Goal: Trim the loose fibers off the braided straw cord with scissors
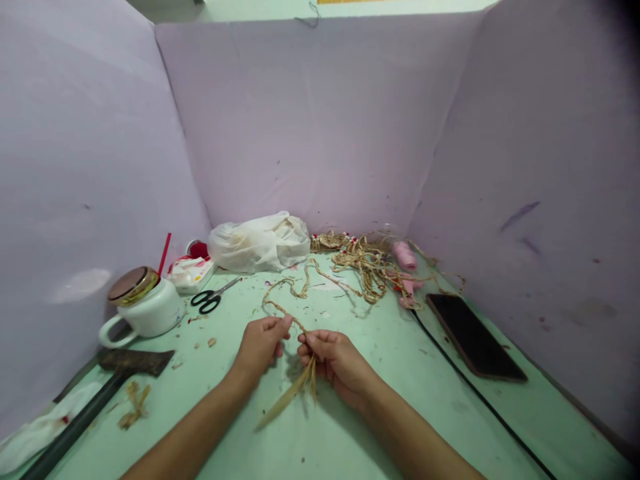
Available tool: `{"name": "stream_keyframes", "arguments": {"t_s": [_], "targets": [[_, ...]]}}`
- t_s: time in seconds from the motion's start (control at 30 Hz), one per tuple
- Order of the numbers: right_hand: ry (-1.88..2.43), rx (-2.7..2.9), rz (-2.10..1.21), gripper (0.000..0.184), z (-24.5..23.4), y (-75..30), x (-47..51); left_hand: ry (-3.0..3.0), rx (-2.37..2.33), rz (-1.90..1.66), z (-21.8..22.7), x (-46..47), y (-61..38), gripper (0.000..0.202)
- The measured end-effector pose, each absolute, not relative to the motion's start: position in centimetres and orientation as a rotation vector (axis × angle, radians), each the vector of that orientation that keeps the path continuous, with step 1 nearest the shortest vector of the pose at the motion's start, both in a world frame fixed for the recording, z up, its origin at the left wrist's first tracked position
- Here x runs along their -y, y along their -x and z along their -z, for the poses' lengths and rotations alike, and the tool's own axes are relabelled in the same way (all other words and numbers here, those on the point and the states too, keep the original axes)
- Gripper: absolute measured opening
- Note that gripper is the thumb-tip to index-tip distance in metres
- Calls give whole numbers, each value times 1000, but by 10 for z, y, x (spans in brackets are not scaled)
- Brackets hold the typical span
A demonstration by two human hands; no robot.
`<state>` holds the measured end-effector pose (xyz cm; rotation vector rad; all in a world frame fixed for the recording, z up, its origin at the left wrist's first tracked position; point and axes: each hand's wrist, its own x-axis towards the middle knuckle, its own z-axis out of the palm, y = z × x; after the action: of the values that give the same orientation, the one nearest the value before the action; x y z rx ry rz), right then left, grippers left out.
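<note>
My right hand (pixel 340 360) is closed in a pinch on the end of a thin braided straw cord (pixel 279 307). Loose flat straw strands (pixel 287 399) hang below its fingers, and one wide strip points down to the left. Just to the left, my left hand (pixel 261 345) has its fingers curled together, the tips against the cord. From the hands the cord winds back over the green table to a tangled heap of finished cord (pixel 370 270). The exact grip inside both hands is partly hidden.
At left stand scissors (pixel 213 298), a white mug (pixel 150 310) with a lidded jar, and a hammer-like tool (pixel 137 362). A white plastic bag (pixel 260 241) lies at the back. On the right are pink thread (pixel 404 256), a pink glue gun (pixel 407 287) with black cable, and a phone (pixel 475 337).
</note>
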<state>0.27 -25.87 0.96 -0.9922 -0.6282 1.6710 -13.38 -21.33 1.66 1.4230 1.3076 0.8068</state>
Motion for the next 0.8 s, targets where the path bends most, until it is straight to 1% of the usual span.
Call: {"name": "stream_keyframes", "arguments": {"t_s": [0.1,0.2,0.37,0.53,0.6,0.7,0.77,0.8], "targets": [[1055,682,-1677,19,-9,-1,261,-1041,-1093,-871,-29,191,130,28],[1072,703,-1690,22,-7,-2,261,-826,-966,-944,-41,172,126,19],[1000,743,-1708,32,-2,-2,257,-849,-816,-1052,-64,145,126,6],[990,733,-1546,32,-2,-3,252,-1009,-715,-1018,-87,125,117,11],[1001,722,-1543,31,-2,-5,252,-1066,-761,-990,-82,117,105,12],[1036,634,-1588,26,0,-8,250,-1106,-925,-979,-57,111,88,9],[1046,595,-1627,21,1,-10,249,-1111,-1058,-1026,-36,115,84,22],[1038,586,-1641,18,2,-11,249,-1107,-1118,-1040,-27,120,86,25]]}}
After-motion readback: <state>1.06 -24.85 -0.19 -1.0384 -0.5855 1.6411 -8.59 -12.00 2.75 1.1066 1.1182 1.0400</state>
